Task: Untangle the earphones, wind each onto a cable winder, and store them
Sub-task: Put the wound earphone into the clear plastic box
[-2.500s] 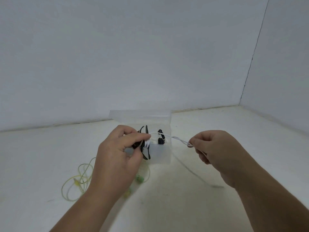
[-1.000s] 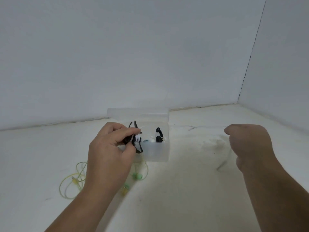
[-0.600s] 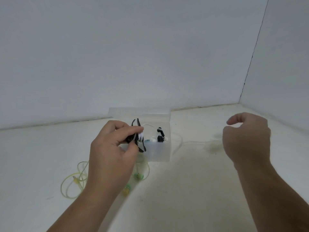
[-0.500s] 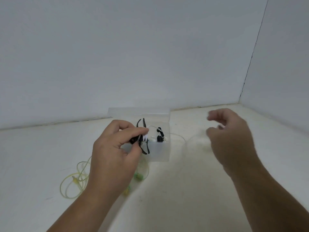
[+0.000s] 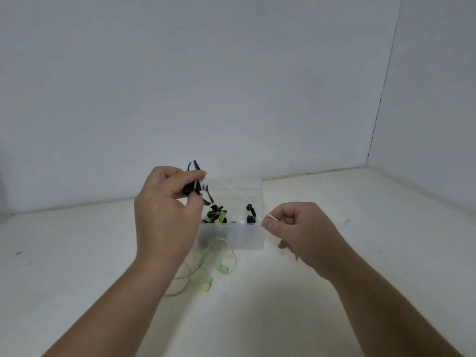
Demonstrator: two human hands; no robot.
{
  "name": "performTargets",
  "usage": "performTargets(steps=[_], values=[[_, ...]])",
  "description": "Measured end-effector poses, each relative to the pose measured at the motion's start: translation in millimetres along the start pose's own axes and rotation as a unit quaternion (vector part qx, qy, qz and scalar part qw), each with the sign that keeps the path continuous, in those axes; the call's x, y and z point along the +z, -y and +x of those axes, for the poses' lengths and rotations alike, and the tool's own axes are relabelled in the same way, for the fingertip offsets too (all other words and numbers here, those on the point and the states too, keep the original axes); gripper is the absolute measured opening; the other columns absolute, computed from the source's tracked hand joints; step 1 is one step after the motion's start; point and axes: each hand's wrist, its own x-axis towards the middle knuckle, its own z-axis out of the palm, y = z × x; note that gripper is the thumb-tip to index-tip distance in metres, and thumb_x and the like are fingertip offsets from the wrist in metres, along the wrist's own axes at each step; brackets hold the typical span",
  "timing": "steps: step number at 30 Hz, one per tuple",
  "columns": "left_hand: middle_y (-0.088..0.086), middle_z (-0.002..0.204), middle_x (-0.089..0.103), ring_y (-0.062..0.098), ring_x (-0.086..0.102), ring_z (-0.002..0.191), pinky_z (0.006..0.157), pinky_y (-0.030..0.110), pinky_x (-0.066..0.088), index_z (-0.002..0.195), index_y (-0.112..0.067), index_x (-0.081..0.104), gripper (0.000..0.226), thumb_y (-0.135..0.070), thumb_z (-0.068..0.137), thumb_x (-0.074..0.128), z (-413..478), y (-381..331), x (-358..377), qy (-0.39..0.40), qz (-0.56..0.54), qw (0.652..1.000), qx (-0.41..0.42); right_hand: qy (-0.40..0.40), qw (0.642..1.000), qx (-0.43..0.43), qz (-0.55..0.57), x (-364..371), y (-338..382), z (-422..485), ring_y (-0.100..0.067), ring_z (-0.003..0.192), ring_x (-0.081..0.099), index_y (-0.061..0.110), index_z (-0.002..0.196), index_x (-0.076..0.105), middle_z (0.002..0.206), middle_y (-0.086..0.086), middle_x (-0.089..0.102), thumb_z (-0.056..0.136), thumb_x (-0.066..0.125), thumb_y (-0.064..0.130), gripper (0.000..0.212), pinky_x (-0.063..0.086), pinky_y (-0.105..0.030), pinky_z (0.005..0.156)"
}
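White earphone cable [image 5: 231, 189] runs taut between your hands, above the clear storage box [image 5: 231, 235]. Your left hand [image 5: 164, 215] grips the black cable winder [image 5: 199, 185]; your right hand [image 5: 301, 233] pinches the cable.

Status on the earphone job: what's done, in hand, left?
Done: a wound winder seems stored in the clear box. In hand: left hand grips a black winder partly wrapped with white cable; right hand pinches that cable taut. Left: green earphones lie loose before the box.

The black winder [image 5: 208, 199], partly wound with white cable [image 5: 237, 195], sits in the left hand [image 5: 164, 217], the cable running tight down to the right hand [image 5: 301, 233] pinch.
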Motion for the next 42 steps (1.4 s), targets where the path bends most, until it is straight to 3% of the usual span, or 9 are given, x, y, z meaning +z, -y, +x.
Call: performTargets(steps=[7, 14, 17, 23, 26, 31, 36, 38, 42], values=[[-0.003, 0.095, 0.057, 0.010, 0.050, 0.077, 0.070, -0.002, 0.032, 0.102, -0.018, 0.078, 0.033, 0.004, 0.082, 0.062, 34.8, 11.5, -45.1, -0.026, 0.159, 0.987, -0.002, 0.088, 0.995, 0.024, -0.044, -35.4, 45.1, -4.6, -0.014, 0.058, 0.060, 0.011, 0.078, 0.073, 0.051, -0.002, 0.056, 0.090, 0.069, 0.019, 0.015, 0.041, -0.025, 0.063], [-0.002, 0.099, 0.055, 0.014, 0.051, 0.084, 0.076, 0.024, 0.039, 0.105, -0.016, 0.077, 0.034, 0.004, 0.084, 0.060, 41.8, -4.1, -63.3, -0.014, 0.174, 0.985, -0.009, 0.106, 0.994, 0.025, 0.005, -69.1, 83.0, -8.7, -0.018, 0.068, 0.068, 0.007, 0.084, 0.072, 0.058, -0.004, 0.061, 0.097, 0.059, 0.014, 0.019, 0.051, -0.029, 0.081], [-0.004, 0.097, 0.056, 0.014, 0.054, 0.083, 0.074, 0.018, 0.038, 0.104, -0.017, 0.078, 0.034, 0.005, 0.083, 0.063, 36.8, -15.2, -66.4, -0.008, 0.158, 0.987, 0.016, -0.014, 0.998, 0.059, -0.027, -80.3, 87.7, -7.7, -0.016, 0.061, 0.063, 0.009, 0.088, 0.072, 0.063, -0.002, 0.061, 0.090, 0.067, 0.009, 0.006, 0.046, -0.023, 0.070], [-0.010, 0.097, 0.063, 0.004, 0.062, 0.081, 0.069, 0.000, 0.038, 0.093, -0.030, 0.077, 0.042, 0.007, 0.077, 0.067, 25.4, -39.8, -74.0, 0.066, 0.048, 0.997, -0.011, -0.319, 0.946, 0.006, -0.059, -98.9, 99.3, -2.2, -0.018, 0.093, 0.062, 0.024, 0.120, 0.064, 0.115, 0.001, 0.064, 0.086, 0.047, 0.001, 0.045, 0.046, -0.025, 0.069], [-0.008, 0.092, 0.067, 0.009, 0.068, 0.073, 0.062, 0.007, 0.044, 0.082, -0.034, 0.076, 0.051, 0.016, 0.073, 0.065, 17.8, -54.7, -74.5, 0.126, -0.058, 0.990, -0.026, -0.211, 0.973, -0.094, -0.008, -82.5, 115.1, -18.2, -0.009, 0.082, 0.061, 0.021, 0.109, 0.068, 0.102, 0.000, 0.068, 0.086, 0.055, -0.006, 0.038, 0.047, -0.012, 0.065], [-0.010, 0.085, 0.069, 0.011, 0.063, 0.061, 0.054, 0.011, 0.041, 0.083, -0.021, 0.080, 0.049, 0.022, 0.075, 0.060, 1.5, -64.6, -64.7, 0.191, -0.162, 0.966, -0.057, 0.112, 0.991, -0.074, 0.001, -32.0, 104.3, -37.5, -0.008, 0.119, 0.059, 0.017, 0.136, 0.054, 0.126, -0.001, 0.065, 0.084, 0.069, 0.001, 0.057, 0.045, -0.024, 0.099], [-0.002, 0.087, 0.071, 0.012, 0.066, 0.068, 0.063, 0.016, 0.047, 0.084, -0.019, 0.081, 0.035, 0.012, 0.071, 0.070, -16.3, -55.3, -54.2, 0.224, -0.222, 0.946, -0.069, 0.187, 0.982, 0.018, 0.030, -12.5, 75.2, -36.1, -0.006, 0.111, 0.063, 0.019, 0.135, 0.057, 0.114, 0.001, 0.072, 0.073, 0.077, 0.025, 0.065, 0.042, -0.019, 0.088], [-0.001, 0.085, 0.069, 0.020, 0.064, 0.071, 0.064, 0.022, 0.047, 0.082, -0.025, 0.081, 0.032, -0.002, 0.064, 0.068, -20.9, -47.2, -47.5, 0.228, -0.216, 0.948, -0.061, 0.195, 0.978, 0.009, 0.080, -13.5, 63.5, -32.2, -0.014, 0.089, 0.069, 0.013, 0.114, 0.070, 0.087, -0.002, 0.074, 0.079, 0.074, 0.019, 0.036, 0.045, -0.031, 0.092], [-0.004, 0.082, 0.065, 0.022, 0.058, 0.069, 0.063, 0.023, 0.043, 0.084, -0.027, 0.081, 0.035, -0.006, 0.062, 0.065, -25.3, -29.7, -30.7, 0.249, -0.185, 0.949, -0.051, 0.125, 0.970, 0.041, 0.203, -20.9, 50.1, -14.8, -0.012, 0.048, 0.037, 0.001, 0.084, 0.069, 0.052, 0.004, 0.040, 0.095, 0.058, 0.004, 0.016, 0.047, -0.033, 0.071]])
